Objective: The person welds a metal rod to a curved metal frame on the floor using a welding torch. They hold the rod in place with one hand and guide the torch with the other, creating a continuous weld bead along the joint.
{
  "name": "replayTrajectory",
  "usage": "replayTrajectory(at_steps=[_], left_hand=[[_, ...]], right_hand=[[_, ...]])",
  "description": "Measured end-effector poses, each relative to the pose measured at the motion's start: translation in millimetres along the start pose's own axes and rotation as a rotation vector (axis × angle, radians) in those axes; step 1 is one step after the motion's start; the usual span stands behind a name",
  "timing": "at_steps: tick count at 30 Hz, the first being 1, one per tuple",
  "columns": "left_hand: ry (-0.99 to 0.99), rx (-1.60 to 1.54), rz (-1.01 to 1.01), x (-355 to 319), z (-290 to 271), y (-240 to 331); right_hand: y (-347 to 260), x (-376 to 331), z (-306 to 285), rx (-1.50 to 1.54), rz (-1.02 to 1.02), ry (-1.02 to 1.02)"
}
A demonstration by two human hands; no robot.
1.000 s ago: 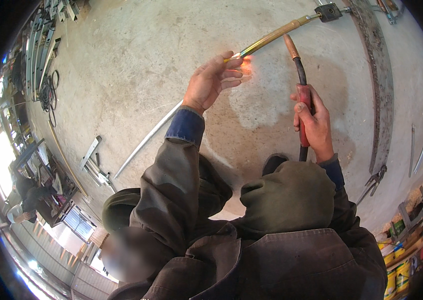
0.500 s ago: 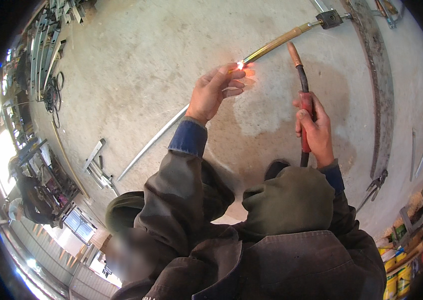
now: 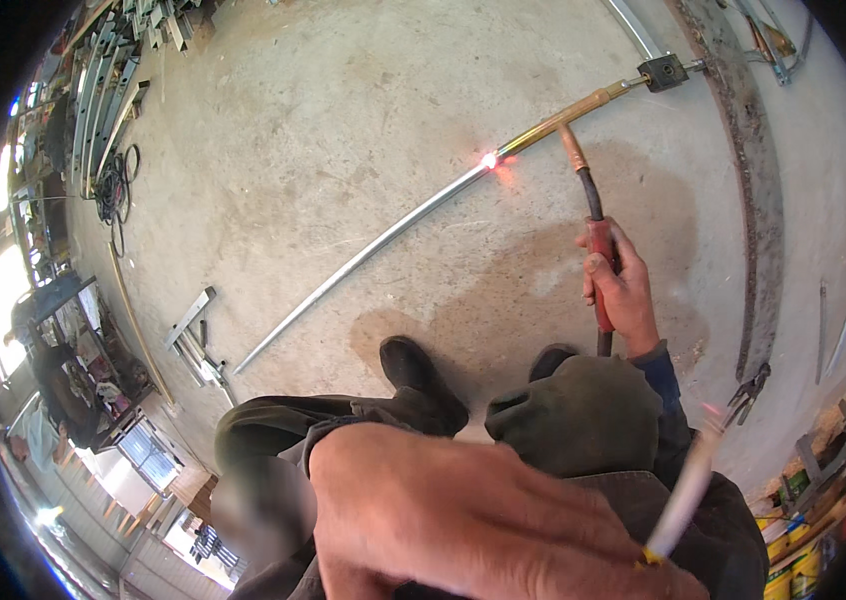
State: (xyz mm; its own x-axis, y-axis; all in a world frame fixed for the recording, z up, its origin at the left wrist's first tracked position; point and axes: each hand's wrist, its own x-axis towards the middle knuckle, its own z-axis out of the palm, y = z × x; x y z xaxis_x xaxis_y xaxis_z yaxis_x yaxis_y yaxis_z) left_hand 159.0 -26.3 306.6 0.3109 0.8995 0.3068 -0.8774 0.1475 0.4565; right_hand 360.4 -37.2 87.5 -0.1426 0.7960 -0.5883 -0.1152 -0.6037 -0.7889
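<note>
Large and close in the lower middle, my left hand (image 3: 483, 510) grips a cigarette (image 3: 685, 495), white with a yellowish end by the fingers and a reddish far tip. Its fingertips are partly hidden. My right hand (image 3: 623, 295) is wrapped round the red handle of a welding torch (image 3: 599, 270). The torch's copper nozzle (image 3: 571, 150) points up at a brass-coloured tube (image 3: 543, 130); I cannot tell whether they touch. A long silver pipe (image 3: 373, 248) meets this tube at a brightly glowing joint (image 3: 488, 161). A dark metal block (image 3: 663, 72) is at the tube's far end.
A long, dark steel strip (image 3: 743, 180) lies on the concrete floor at the right, with pliers (image 3: 749, 392) near its lower end. Metal brackets (image 3: 188, 330) and a coiled cable (image 3: 115, 190) lie at the left. My boot (image 3: 413, 375) stands below the pipe.
My left hand has moved from the glowing joint back toward me, and the cigarette now shows in it. My right hand and the torch sit slightly lower in view.
</note>
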Motion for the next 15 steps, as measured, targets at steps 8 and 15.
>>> replayTrajectory(at_steps=[8,15], left_hand=[[-0.115,0.025,0.079,-0.3,-3.7,-5.2],[-0.169,0.043,0.108,-5.4,-8.8,-6.2]], right_hand=[[8.3,-3.5,4.7,-0.022,0.032,-0.051],[2.7,-4.4,9.5,-0.046,0.043,-0.042]])
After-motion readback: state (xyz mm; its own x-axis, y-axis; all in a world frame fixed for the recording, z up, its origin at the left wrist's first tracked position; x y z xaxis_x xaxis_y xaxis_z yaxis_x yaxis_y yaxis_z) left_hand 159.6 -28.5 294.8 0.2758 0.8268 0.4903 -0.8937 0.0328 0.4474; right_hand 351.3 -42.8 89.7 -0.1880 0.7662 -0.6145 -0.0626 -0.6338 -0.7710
